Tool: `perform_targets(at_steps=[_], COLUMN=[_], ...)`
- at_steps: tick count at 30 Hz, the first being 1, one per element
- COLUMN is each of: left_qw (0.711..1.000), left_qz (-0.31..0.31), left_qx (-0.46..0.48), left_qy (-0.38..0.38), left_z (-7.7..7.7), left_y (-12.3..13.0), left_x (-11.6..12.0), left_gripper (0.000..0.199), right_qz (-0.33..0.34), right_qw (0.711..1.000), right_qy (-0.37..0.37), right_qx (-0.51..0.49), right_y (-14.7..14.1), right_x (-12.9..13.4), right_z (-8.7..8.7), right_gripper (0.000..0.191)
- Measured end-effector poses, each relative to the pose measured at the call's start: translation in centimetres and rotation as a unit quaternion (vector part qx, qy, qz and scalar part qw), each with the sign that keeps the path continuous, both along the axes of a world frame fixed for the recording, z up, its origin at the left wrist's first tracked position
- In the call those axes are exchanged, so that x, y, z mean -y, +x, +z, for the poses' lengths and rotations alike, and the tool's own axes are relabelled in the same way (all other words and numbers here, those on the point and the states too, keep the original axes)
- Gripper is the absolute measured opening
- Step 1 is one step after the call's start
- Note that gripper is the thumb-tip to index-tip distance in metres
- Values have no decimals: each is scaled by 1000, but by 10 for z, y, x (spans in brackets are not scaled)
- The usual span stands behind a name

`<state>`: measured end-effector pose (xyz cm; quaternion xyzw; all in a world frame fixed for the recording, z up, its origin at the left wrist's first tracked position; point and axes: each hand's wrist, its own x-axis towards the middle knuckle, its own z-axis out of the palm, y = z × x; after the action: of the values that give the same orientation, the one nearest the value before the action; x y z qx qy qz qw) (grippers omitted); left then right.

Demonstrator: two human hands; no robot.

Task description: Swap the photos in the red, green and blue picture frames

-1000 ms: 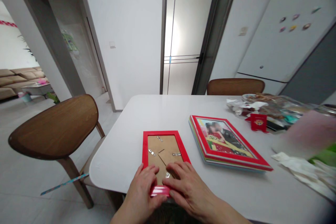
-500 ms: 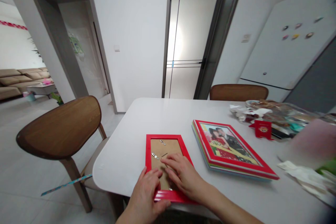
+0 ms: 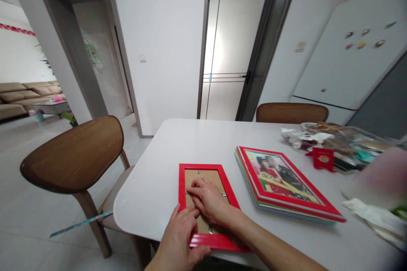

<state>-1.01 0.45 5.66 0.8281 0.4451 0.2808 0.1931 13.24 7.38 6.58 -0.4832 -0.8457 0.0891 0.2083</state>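
Note:
A red picture frame (image 3: pixel 227 184) lies face down at the table's near edge, its brown backing board (image 3: pixel 190 176) showing. My left hand (image 3: pixel 180 235) grips the frame's lower left corner, thumb along the bottom rail and fingers bent over the left side. Across the backing reaches my right hand (image 3: pixel 211 201), its fingers pressed together with the tips on a small metal clip (image 3: pixel 187 192) by the left rail. Other clips show near the top (image 3: pixel 199 173), right (image 3: pixel 224 194) and bottom. Part of the board is hidden beneath both hands.
To the right, a stack of picture frames (image 3: pixel 286 178) has a couple's photo on top. Beyond it are a red packet (image 3: pixel 323 159), plastic bags (image 3: pixel 352 135) and crumpled tissue (image 3: pixel 365 216). Wooden chairs stand at the left (image 3: pixel 76 152) and far side (image 3: pixel 292 112).
My right hand has moved left and away from me over the backing, from near its middle to the left clip. The right clip is now uncovered. My left hand keeps its hold.

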Motion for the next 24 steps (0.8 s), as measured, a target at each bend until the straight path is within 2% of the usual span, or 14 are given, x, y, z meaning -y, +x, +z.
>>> perform_targets(at_steps=[7, 12, 14, 17, 19, 22, 24], left_qw=[999, 998, 998, 998, 996, 993, 992], left_qz=[-6, -7, -1, 3, -7, -25, -17], left_qx=[-36, -54, -59, -69, -73, -56, -22], left_qy=[-7, -10, -9, 11, 46, 103, 123], left_z=[0, 3, 3, -4, -12, -21, -22], left_y=[-1, 0, 2, 4, 2, -8, -17], left_x=[2, 1, 1, 2, 1, -2, -4], left_gripper=[46, 43, 49, 57, 52, 41, 33], right_qz=[-145, -234, -257, -258, -234, -195, -200], right_qw=[989, 971, 964, 961, 963, 963, 948], right_qy=[-12, -35, -38, -40, -37, -18, -8], right_qx=[-34, -40, -54, -90, -126, -183, -248], right_y=[16, 10, 7, 6, 12, 32, 47], right_x=[-40, -56, -60, -62, -59, -42, -23], right_z=[-6, -14, -16, -12, -5, 6, 9], right_gripper=[22, 23, 22, 20, 24, 28, 32])
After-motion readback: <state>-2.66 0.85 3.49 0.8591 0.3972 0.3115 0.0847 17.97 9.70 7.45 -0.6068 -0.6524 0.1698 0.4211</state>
